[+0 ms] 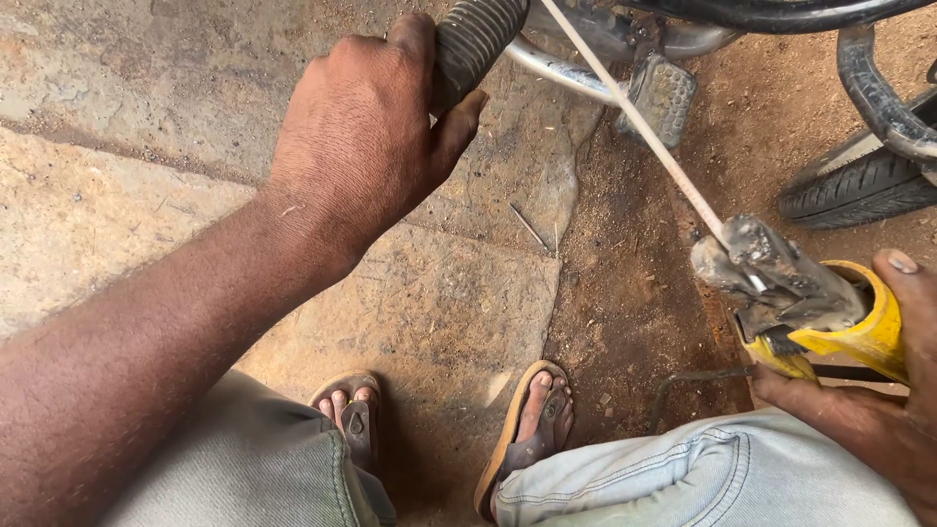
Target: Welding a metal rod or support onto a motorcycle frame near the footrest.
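My left hand [366, 137] is wrapped around a black ribbed rubber footpeg [475, 39] on a motorcycle at the top of the view. My right hand [883, 390] grips a yellow-handled electrode holder [830, 317] at the right edge. Its worn metal jaws [756, 259] clamp a thin pale welding rod [634, 117] that slants up-left toward the motorcycle's chrome tube [561, 68]. The rod's far tip is hidden near the frame.
A metal brake pedal [664, 93] and a black tyre [859, 190] stand at the top right. Cracked stone slabs [439, 293] meet brown dirt [634, 322]. My sandalled feet [532, 420] rest below, beside a bent metal rod [703, 376] on the ground.
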